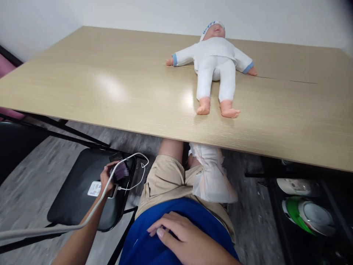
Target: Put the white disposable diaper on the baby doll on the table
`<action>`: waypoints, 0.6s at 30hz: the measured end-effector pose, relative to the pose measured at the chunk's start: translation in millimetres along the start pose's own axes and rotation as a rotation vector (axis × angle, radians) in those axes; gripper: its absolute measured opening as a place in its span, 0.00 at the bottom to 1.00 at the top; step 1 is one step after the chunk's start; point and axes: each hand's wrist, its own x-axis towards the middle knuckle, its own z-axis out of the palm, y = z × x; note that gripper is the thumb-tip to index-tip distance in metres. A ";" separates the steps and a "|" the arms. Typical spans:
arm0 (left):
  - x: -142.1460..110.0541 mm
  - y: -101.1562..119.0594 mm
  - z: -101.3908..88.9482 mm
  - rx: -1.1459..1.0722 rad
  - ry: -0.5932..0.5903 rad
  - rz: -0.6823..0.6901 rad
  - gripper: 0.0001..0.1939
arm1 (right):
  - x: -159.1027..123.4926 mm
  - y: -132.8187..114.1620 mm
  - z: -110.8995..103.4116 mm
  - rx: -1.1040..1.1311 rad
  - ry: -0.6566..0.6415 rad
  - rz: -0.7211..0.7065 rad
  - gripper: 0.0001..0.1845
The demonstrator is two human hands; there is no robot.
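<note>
A baby doll (213, 64) in a white suit and cap lies on its back on the wooden table (110, 88), feet toward me. My left hand (108, 178) reaches down to a black chair (74, 198) at my left and is closed on a phone (120, 171) with a white cable (139, 167) plugged in. My right hand (183, 237) rests flat, fingers stretched, on my blue shirt at my belly. A white diaper (212, 176) lies on my lap just under the table edge, untouched.
A white card (94, 188) lies on the chair seat by the phone. Under the table at the right stands a dark rack holding a green-and-white lidded container (306, 215) and a white bowl (293, 186). Grey floor lies below.
</note>
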 end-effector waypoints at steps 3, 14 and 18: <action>-1.2 -14.7 -0.2 -0.015 0.012 0.033 0.32 | 0.2 -1.0 0.2 -0.006 0.001 0.005 0.18; -5.1 -23.9 4.7 -0.060 0.001 0.035 0.35 | -2.4 -10.9 -4.4 -0.005 -0.008 0.060 0.18; -6.2 -18.2 4.0 -0.044 -0.005 0.042 0.33 | -3.8 -13.1 -6.1 0.027 0.002 0.039 0.18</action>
